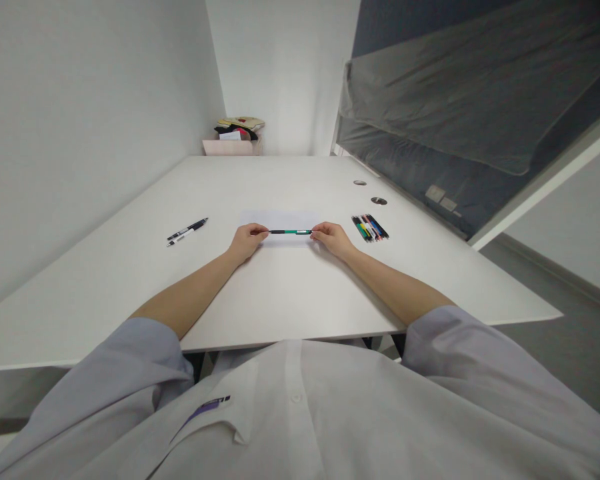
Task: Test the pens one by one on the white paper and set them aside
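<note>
A green pen (291, 232) with a dark grip lies level between my two hands, over a white sheet of paper (280, 217). My left hand (247, 241) pinches its dark end between thumb and fingers. At the other end, my right hand (333, 239) is closed on the clip end in the same way. To the left of my left hand, a few pens (187, 231), black and white, lie slanted on the table. Several coloured pens (370, 228) lie side by side in a row to the right of my right hand.
The white table (300, 293) runs from my body to the back wall. Two round cable holes (379, 201) are set near its right edge. A dark partition (430, 167) stands along the right. Beyond the far edge sits a pale box (227, 147) piled with items.
</note>
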Motion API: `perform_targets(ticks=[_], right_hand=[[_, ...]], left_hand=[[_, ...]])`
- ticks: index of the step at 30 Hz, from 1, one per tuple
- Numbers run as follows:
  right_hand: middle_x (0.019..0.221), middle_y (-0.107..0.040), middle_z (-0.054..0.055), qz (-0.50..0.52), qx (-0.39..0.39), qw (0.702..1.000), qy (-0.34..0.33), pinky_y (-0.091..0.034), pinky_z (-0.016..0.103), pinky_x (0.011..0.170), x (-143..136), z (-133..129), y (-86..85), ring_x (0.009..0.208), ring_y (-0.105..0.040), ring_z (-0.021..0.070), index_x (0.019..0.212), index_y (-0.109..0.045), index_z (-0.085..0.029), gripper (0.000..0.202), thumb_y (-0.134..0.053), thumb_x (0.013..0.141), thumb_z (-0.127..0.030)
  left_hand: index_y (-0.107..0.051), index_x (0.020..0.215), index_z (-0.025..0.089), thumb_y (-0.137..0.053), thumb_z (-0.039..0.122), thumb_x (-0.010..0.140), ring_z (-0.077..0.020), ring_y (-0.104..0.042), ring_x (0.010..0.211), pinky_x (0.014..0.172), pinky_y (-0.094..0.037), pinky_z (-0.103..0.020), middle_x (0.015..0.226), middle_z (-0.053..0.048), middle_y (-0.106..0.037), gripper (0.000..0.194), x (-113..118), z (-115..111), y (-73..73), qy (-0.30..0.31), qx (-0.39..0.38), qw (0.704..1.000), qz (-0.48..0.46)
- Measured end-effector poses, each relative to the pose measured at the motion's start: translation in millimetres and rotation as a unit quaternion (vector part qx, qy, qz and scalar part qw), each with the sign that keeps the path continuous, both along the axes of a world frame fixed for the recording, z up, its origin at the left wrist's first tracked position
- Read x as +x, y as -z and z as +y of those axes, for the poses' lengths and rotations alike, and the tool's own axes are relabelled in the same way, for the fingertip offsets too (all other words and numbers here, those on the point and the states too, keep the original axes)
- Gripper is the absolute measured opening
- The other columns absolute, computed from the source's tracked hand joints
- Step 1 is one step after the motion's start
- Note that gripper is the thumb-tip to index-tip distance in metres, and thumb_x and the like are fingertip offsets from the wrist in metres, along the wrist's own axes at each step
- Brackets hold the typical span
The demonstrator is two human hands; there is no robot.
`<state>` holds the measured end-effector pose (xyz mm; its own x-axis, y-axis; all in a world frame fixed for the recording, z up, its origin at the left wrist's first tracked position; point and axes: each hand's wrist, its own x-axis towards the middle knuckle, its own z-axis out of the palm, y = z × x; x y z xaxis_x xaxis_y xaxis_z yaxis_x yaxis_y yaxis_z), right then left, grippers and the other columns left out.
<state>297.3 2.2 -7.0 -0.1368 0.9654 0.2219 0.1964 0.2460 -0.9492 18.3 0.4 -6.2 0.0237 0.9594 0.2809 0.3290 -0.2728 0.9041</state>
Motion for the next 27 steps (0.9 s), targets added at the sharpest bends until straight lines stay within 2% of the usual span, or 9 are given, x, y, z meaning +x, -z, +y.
perform_targets(ticks=[13,27], right_hand=[[0.072,-0.071,0.005,-0.033,0.005,0.999,0.008,-0.051,0.031,0.072,0.8,1.2,1.4,0.069,-0.064,0.0174,0.078,-0.065,-0.018,0.018,-0.071,0.075,-0.035],[0.067,-0.069,0.004,-0.028,0.007,1.000,0.001,-0.050,0.030,0.070,1.2,1.8,2.1,0.066,-0.061,0.0162,0.076,-0.064,-0.018,0.019,-0.069,0.077,-0.036]], left_hand=[[-0.075,0.084,0.014,-0.077,0.049,0.068,-0.0205,-0.062,0.079,0.079,-0.048,-0.035,0.081,-0.008,-0.072,0.038,-0.4,-2.4,-1.4,0.000,0.002,1.000,0.026],[-0.075,0.085,0.013,-0.073,0.044,0.073,-0.0186,-0.060,0.075,0.075,-0.047,-0.033,0.077,-0.006,-0.071,0.034,-0.4,-1.6,-0.8,-0.003,0.000,0.999,0.033]])
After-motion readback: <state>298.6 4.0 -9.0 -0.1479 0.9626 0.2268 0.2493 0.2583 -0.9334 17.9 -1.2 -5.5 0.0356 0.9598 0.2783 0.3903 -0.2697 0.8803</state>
